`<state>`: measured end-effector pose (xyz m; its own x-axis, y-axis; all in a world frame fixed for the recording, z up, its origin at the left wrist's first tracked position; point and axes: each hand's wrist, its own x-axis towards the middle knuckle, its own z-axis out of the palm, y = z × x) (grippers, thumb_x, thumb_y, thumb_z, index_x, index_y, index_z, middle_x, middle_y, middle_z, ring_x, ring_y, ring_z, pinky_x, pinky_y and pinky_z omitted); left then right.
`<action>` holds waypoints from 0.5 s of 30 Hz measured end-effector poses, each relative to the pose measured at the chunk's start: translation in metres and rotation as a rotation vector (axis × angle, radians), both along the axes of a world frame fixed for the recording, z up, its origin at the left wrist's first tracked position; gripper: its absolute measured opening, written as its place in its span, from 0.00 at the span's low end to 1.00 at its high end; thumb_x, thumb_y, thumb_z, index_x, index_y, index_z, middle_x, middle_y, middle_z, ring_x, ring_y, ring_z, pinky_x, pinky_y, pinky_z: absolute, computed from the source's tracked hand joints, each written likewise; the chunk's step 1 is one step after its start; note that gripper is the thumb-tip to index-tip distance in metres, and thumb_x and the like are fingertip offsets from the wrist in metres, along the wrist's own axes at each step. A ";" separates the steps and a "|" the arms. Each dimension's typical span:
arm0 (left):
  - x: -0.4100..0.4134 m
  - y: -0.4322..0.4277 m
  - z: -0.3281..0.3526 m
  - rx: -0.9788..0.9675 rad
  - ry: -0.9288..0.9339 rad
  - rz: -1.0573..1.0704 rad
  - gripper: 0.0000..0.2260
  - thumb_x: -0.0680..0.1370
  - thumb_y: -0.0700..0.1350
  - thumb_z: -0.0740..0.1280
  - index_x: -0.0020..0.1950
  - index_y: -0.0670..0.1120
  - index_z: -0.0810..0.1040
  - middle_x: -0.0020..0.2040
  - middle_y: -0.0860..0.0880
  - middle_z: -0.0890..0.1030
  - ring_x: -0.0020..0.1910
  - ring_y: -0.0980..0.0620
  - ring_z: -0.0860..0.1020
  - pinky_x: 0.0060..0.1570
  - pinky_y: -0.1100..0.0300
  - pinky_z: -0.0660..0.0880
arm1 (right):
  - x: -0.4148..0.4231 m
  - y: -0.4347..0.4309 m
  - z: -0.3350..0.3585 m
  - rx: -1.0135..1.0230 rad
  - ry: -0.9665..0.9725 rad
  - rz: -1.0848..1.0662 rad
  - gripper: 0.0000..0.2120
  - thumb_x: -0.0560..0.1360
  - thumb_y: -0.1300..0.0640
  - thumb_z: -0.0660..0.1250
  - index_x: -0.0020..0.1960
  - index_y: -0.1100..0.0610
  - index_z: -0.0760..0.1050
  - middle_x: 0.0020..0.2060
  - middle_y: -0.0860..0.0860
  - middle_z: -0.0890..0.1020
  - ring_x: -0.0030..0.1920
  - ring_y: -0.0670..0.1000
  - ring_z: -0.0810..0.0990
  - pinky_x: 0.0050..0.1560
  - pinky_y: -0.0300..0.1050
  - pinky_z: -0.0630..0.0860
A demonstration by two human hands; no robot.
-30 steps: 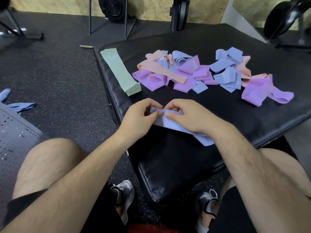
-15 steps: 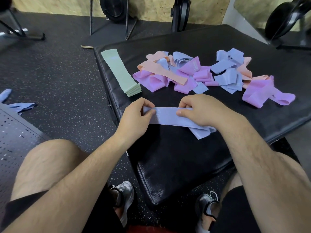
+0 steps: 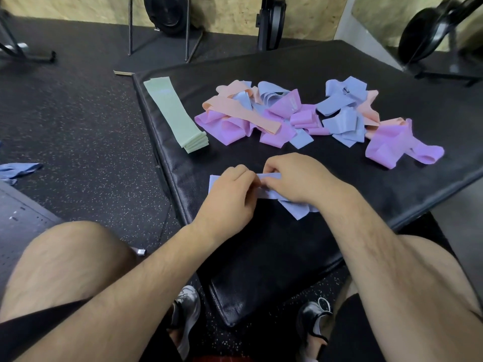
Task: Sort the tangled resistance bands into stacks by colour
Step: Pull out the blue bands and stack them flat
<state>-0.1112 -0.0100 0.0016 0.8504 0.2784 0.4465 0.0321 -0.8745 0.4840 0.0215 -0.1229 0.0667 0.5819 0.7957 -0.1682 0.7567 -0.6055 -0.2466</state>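
Note:
A lavender-blue band (image 3: 295, 209) lies across the near part of the black mat (image 3: 261, 257). My left hand (image 3: 230, 194) and my right hand (image 3: 295, 178) meet over its middle, both pinching it; its left end sticks out past my left hand and crumpled folds show below my right wrist. Farther back lies a tangled pile of pink, peach and lavender-blue bands (image 3: 261, 116), with a second clump (image 3: 347, 111) and a pink band (image 3: 392, 147) to the right. A neat stack of green bands (image 3: 172, 113) lies along the mat's left edge.
The mat's left edge drops to speckled rubber floor (image 3: 78, 126). A blue cloth (image 3: 18, 171) lies on the floor at far left, beside a perforated grey surface (image 3: 21, 226). Gym stands and weight plates (image 3: 167, 11) line the back wall. My knees and shoes are below.
My hands, spread apart along the stretched band half a second ago, have come together over its middle, and the band's right part has bunched under my right wrist.

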 end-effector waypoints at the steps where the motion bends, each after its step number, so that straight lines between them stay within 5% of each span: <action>1: 0.002 0.001 -0.001 0.012 0.017 -0.007 0.03 0.76 0.36 0.66 0.47 0.42 0.77 0.45 0.49 0.75 0.44 0.48 0.73 0.45 0.53 0.71 | 0.001 -0.001 0.002 0.014 0.037 -0.014 0.10 0.79 0.41 0.65 0.50 0.47 0.76 0.42 0.44 0.78 0.44 0.49 0.78 0.41 0.47 0.73; 8: 0.005 0.004 -0.001 -0.010 0.052 -0.013 0.04 0.75 0.46 0.66 0.47 0.47 0.76 0.45 0.53 0.75 0.44 0.49 0.72 0.46 0.50 0.73 | 0.011 -0.018 0.017 0.100 0.266 -0.067 0.10 0.73 0.42 0.74 0.41 0.48 0.80 0.38 0.45 0.81 0.40 0.46 0.80 0.42 0.43 0.74; 15: 0.006 0.003 -0.001 0.018 0.072 0.001 0.04 0.76 0.47 0.65 0.49 0.49 0.76 0.47 0.55 0.74 0.44 0.50 0.71 0.48 0.55 0.71 | 0.013 -0.029 0.021 0.056 0.227 -0.077 0.14 0.79 0.47 0.66 0.43 0.57 0.81 0.30 0.46 0.73 0.33 0.48 0.70 0.35 0.43 0.67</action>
